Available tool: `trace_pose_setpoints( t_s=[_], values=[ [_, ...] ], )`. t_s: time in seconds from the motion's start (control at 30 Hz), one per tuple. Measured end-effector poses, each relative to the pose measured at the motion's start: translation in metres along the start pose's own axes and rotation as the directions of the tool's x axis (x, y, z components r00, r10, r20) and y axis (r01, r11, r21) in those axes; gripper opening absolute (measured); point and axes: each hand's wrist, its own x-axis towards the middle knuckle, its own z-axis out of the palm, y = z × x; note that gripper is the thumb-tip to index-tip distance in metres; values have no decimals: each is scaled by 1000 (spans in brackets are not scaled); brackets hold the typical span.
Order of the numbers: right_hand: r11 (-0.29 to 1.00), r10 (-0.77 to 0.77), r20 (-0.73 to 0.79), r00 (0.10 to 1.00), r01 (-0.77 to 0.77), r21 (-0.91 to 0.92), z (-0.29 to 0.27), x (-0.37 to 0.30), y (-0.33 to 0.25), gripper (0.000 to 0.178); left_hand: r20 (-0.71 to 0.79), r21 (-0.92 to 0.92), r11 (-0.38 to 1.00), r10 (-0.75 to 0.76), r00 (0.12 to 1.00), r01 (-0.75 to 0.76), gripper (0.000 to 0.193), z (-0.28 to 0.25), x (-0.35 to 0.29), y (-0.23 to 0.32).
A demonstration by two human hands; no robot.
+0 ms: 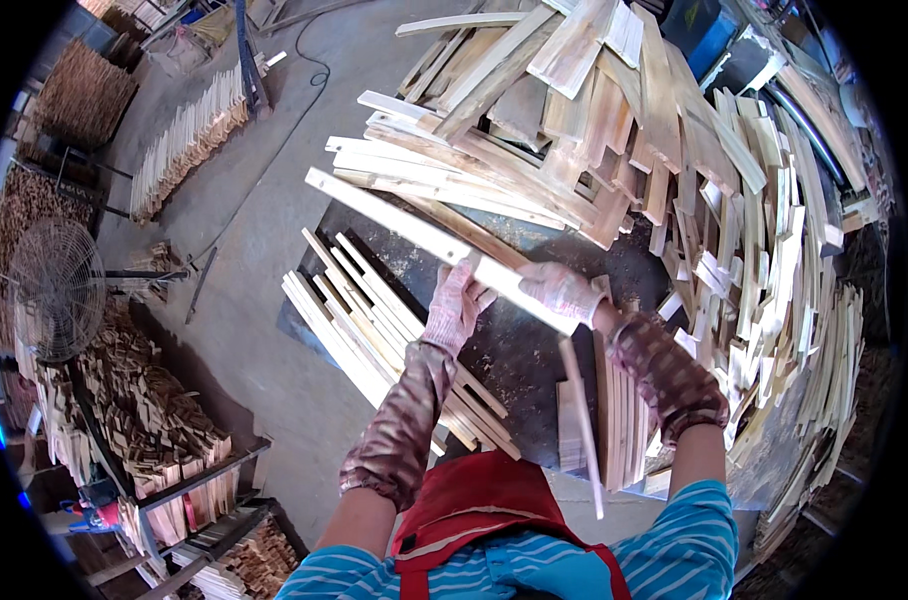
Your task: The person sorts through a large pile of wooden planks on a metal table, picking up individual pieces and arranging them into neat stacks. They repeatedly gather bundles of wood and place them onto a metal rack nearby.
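Gripping one pale board (404,230), the left hand (456,304) closes on its middle, the right hand (562,292) on its near right end. The board slants above the dark table (514,365), between sticks (346,325) at left and a plank heap (599,110) at far right.

Red apron (479,500), blu/wht striped shirt (679,540), brn slvs (401,425).

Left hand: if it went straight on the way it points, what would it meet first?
The pale board that the left hand holds comes first; past it, probably the brown board, though its depth is unclear.
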Motion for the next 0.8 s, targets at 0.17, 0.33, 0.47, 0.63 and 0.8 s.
trace_pose_setpoints(
  t_s=[0.17, 0.33, 0.47, 0.63, 0.8],
  values=[
    [950, 110, -90, 990, -131, -282, 3, 16, -16, 44, -268, 167, 967, 233, 935, -193, 26, 3, 12, 3],
    [786, -44, -80, 996, -15, -619, 28, 8, -4, 52, -236, 231, 927, 347, 908, -294, 19, -57, -49, 74],
    [548, -146, 435, 888, 439, -712, 64, -67, 13, 63, -457, 402, 883, 422, 783, -242, 49, -90, -152, 126],
    [579, -68, 431, 900, 388, -717, 44, -124, 5, 48, -515, 642, 737, 620, 592, -214, 48, -229, -201, 62],
    [474, 18, 245, 969, 208, -855, 29, -150, 31, 42, -550, 702, 707, 618, 562, -90, 41, -268, -144, -13]
  ],
)
